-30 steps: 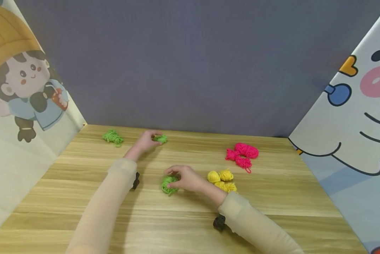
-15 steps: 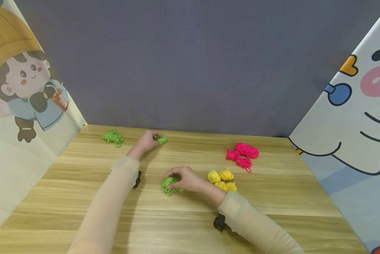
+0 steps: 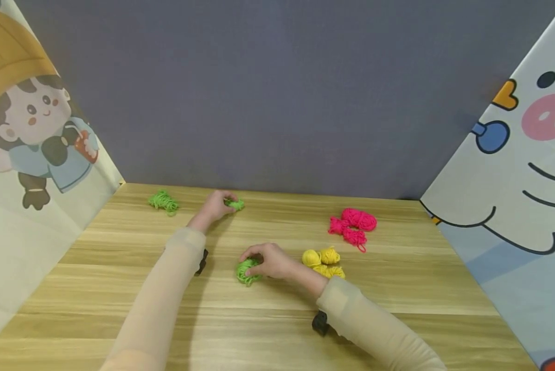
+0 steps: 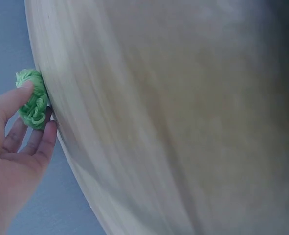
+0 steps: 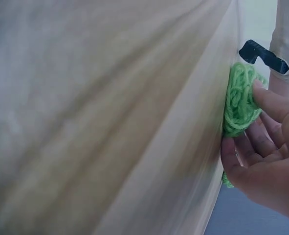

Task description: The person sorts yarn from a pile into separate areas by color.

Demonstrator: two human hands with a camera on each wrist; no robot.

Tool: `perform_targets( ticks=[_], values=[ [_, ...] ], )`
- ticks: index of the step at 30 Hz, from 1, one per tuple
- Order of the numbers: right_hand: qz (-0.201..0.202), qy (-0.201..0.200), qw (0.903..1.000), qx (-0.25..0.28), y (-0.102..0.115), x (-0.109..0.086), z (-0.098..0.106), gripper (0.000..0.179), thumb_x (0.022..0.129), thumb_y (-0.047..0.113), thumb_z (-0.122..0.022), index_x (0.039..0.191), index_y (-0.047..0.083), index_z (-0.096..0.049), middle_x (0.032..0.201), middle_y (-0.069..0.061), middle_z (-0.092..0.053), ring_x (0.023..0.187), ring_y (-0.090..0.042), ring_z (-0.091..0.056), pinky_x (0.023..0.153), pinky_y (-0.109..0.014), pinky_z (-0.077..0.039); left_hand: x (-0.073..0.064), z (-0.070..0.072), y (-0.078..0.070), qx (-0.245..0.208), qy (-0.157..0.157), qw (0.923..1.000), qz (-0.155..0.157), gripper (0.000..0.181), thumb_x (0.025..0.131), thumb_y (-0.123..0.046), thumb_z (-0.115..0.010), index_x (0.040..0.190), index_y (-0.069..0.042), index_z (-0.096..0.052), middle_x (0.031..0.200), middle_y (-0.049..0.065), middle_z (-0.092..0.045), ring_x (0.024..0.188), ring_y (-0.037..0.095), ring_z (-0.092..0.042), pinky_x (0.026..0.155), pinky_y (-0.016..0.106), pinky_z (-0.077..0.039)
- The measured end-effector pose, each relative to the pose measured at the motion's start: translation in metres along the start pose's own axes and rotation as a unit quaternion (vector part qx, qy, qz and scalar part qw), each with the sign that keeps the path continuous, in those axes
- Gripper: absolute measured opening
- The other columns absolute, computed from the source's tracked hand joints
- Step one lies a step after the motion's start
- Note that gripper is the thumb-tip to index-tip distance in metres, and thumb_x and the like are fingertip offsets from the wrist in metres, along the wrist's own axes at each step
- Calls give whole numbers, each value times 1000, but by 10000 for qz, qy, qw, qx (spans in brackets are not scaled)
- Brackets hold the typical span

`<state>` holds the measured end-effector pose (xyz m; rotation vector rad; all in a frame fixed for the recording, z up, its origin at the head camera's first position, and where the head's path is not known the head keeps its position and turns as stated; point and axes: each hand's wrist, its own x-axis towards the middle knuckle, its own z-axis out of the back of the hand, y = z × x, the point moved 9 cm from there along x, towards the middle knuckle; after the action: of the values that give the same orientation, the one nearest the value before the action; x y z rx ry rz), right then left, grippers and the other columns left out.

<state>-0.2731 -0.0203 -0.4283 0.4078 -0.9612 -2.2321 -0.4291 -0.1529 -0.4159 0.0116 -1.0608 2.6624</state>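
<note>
Near the table's back edge, my left hand (image 3: 216,205) holds a small bundle of green yarn (image 3: 235,204) between thumb and fingers. The left wrist view shows the thumb on top of this green yarn (image 4: 33,100) and fingertips at its side. Closer to me, my right hand (image 3: 273,262) grips a larger ball of green yarn (image 3: 247,273) that sits on the table. In the right wrist view the thumb presses one face of the green ball (image 5: 239,100), with the other fingers curled below it. A third green yarn bundle (image 3: 163,201) lies at the back left, untouched.
Several yellow yarn balls (image 3: 330,256) lie clustered just right of my right hand. Farther back on the right is a group of pink yarn bundles (image 3: 359,219). A grey panel (image 3: 268,103) stands behind the wooden table (image 3: 240,335), with printed panels on both sides.
Both hands stay almost still on their green yarn. The left forearm has shifted slightly to the right, and the head view has turned a little.
</note>
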Motion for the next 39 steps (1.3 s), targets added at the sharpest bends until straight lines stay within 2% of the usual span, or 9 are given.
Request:
perform_targets(
  ticks=[9,16,22,28,35,39],
  values=[
    [-67,54,10000,1,0,2,0,26,80,13,-75,105,13,-70,107,1,-68,102,-9,-61,88,-19,-49,-2,0,0,-95,37,9999,-16,30,82,0,-69,112,0,-64,121,19,-60,114,35,-53,102,48,-41],
    [-166,73,9998,69,0,2,0,25,80,13,-75,104,13,-70,108,2,-68,102,-10,-60,86,-20,-49,-10,7,0,-174,-8,9998,-31,29,83,-1,-68,112,0,-64,121,20,-60,115,36,-52,102,49,-41],
    [-198,22,9998,19,-1,2,2,23,78,12,-76,101,15,-72,107,2,-69,102,-10,-61,87,-21,-49,-17,12,-4,-153,-34,9997,-172,29,83,-2,-69,111,-1,-65,119,20,-61,112,36,-55,99,48,-44],
    [-212,21,9998,9,-1,2,2,23,78,12,-76,100,14,-72,106,3,-69,102,-11,-61,89,-22,-49,-24,16,-7,-223,-72,9997,-30,29,84,-6,-69,112,-3,-65,118,17,-62,106,32,-57,95,46,-47],
    [-184,-13,9998,12,0,2,2,23,77,12,-77,100,14,-72,105,3,-70,102,-11,-61,90,-24,-50,-36,27,-22,-194,-231,9995,35,29,87,-12,-67,114,-4,-63,118,16,-61,104,31,-56,88,45,-49],
    [-187,-22,9998,-14,-1,2,2,23,77,12,-77,100,15,-72,105,3,-69,101,-11,-61,89,-23,-50,-44,32,-33,-182,-297,9994,-71,31,87,-12,-68,115,-3,-63,117,15,-62,103,31,-56,86,44,-50]
  ],
)
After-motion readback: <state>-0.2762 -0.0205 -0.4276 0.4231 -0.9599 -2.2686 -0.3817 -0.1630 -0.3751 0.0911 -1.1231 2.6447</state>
